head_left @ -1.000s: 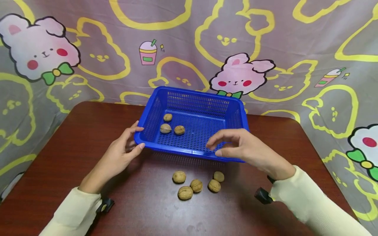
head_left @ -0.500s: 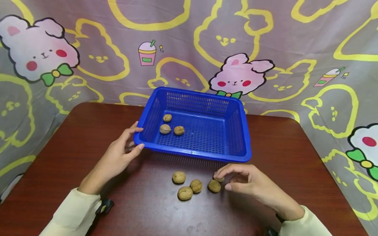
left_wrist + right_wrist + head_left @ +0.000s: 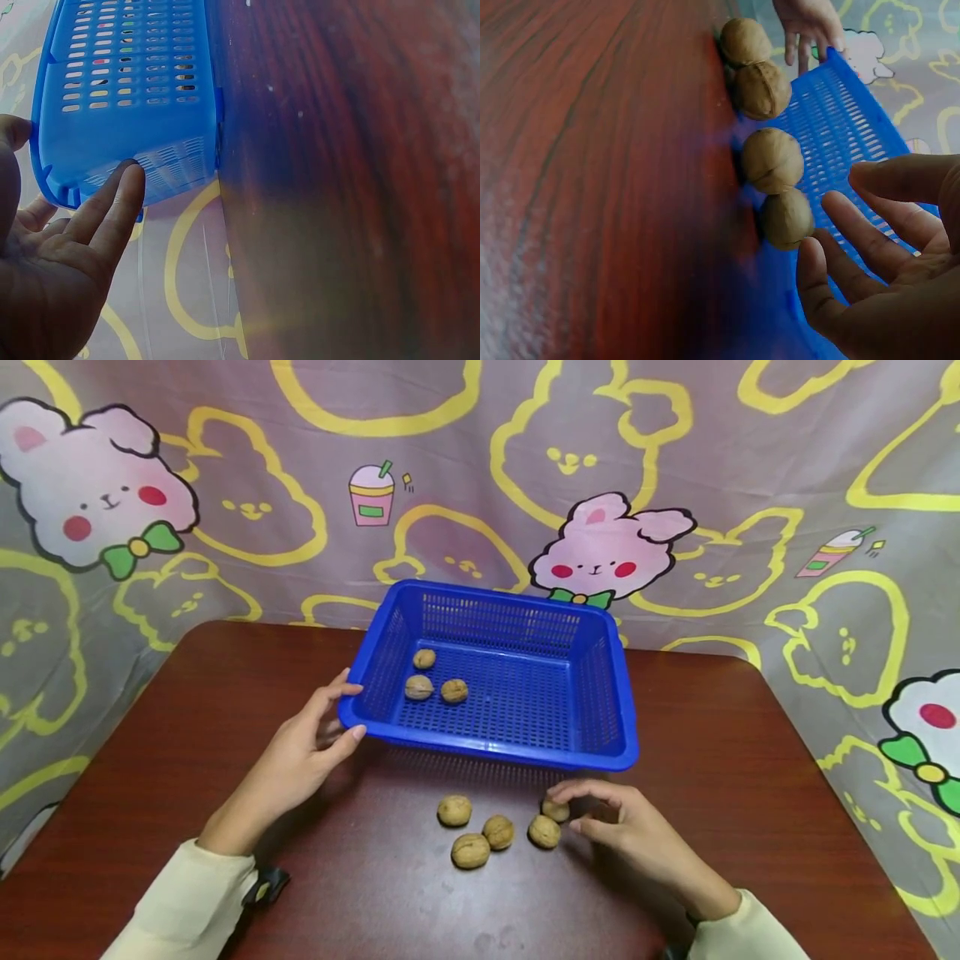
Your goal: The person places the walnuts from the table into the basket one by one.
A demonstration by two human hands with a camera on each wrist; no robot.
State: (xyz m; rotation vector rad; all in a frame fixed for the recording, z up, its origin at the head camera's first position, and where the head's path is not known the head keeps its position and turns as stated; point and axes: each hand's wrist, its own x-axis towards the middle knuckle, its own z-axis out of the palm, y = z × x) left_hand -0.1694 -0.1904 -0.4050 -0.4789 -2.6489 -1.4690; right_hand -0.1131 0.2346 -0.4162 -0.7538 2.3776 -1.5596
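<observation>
On the desk (image 3: 712, 727), touching the blue basket (image 3: 487, 746) at its left end with a spread left hand (image 3: 296, 752). Reaching with a spread right hand (image 3: 637, 839) just beside the rear-right walnut (image 3: 556, 812), in front of the basket; lowered from over it since a second ago.

No legible text, labels, numbers or signs.

A reddish-brown wood-grain table (image 3: 720, 727) with rounded far corners; behind it and along both sides, a grey-mauve fabric backdrop (image 3: 442, 452) printed with yellow-outlined animals (image 3: 251, 485), pale rabbits (image 3: 101, 485) in green bows (image 3: 161, 538) and pink drink cups (image 3: 371, 497) with green straws (image 3: 386, 469)
</observation>
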